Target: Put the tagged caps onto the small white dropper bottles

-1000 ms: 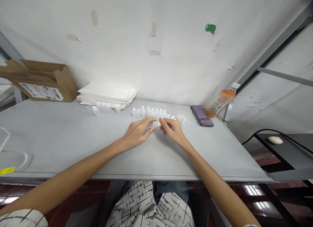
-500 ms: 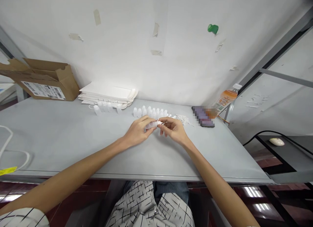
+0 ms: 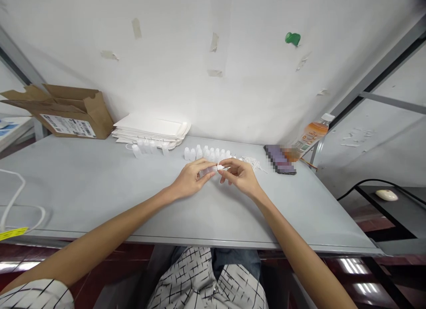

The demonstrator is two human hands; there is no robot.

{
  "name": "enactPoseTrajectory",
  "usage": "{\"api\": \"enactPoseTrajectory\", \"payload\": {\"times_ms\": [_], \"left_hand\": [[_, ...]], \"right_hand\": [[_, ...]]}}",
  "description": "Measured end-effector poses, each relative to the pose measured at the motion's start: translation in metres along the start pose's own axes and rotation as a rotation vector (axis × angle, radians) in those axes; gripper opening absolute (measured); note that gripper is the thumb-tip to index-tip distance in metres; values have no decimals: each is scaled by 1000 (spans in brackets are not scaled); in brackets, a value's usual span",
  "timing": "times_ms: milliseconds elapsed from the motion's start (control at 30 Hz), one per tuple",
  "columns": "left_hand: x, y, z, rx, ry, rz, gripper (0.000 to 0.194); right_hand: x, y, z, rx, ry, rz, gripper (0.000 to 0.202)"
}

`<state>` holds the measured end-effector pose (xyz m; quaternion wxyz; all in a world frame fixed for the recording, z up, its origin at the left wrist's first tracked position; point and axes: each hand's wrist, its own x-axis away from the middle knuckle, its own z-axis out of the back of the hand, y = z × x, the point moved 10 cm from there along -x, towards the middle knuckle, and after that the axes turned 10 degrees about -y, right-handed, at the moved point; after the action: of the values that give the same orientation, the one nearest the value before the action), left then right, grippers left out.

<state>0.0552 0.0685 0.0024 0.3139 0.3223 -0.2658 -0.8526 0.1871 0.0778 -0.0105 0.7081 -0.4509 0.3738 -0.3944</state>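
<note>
Between thumb and fingers, my left hand (image 3: 190,178) grips a small translucent bottle (image 3: 208,170) lying sideways over the table. The fingers of my right hand (image 3: 242,176) pinch the white tip (image 3: 220,168) at the bottle's right end. Just behind my hands, several similar small bottles (image 3: 199,152) stand in a cluster. A heap of small white pieces (image 3: 253,162) lies behind my right hand. More small bottles with thin tips (image 3: 136,151) stand farther left.
A stack of white sheets or envelopes (image 3: 149,126) lies by the wall, beside an open cardboard box (image 3: 80,118). At right are a phone (image 3: 279,159) and an orange drink bottle (image 3: 309,136). A white cable (image 3: 15,200) lies at left.
The view has shifted slightly, moving the scene a little to the right. Both hands keep their hold on the bottle; the right fingers have changed position slightly at its tip.
</note>
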Motion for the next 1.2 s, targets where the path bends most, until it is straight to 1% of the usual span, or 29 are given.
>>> {"api": "enactPoseTrajectory", "payload": {"times_ms": [133,300,400,567,733,833,933,1000,1133,1200], "left_hand": [[0,-4,-5,51,-38,8,32],[0,-5,-11,6,-79,30,30],[1,-3,-12,-19,-80,22,31],[3,3,-12,-37,-61,-22,31],[3,-1,-12,60,-50,28,33],[2,-10,-16,194,-76,114,32],[4,-18,-25,365,-141,199,37],[5,-19,-29,438,-169,214,38],[5,-21,-29,478,-158,220,33],[5,-21,-28,476,-152,218,30]], "right_hand": [[0,-2,-1,5,-23,4,32],[0,-3,-3,119,-39,-26,38],[1,-3,-7,193,-50,-22,43],[1,-3,-9,283,-32,-11,54],[0,-2,-10,263,-28,-30,56],[0,-1,-10,247,-35,-35,56],[0,-2,-10,271,-44,-12,53],[0,-4,-10,291,-54,12,47],[1,-7,-10,259,-73,48,26],[1,-8,-10,246,-76,54,20]]}}
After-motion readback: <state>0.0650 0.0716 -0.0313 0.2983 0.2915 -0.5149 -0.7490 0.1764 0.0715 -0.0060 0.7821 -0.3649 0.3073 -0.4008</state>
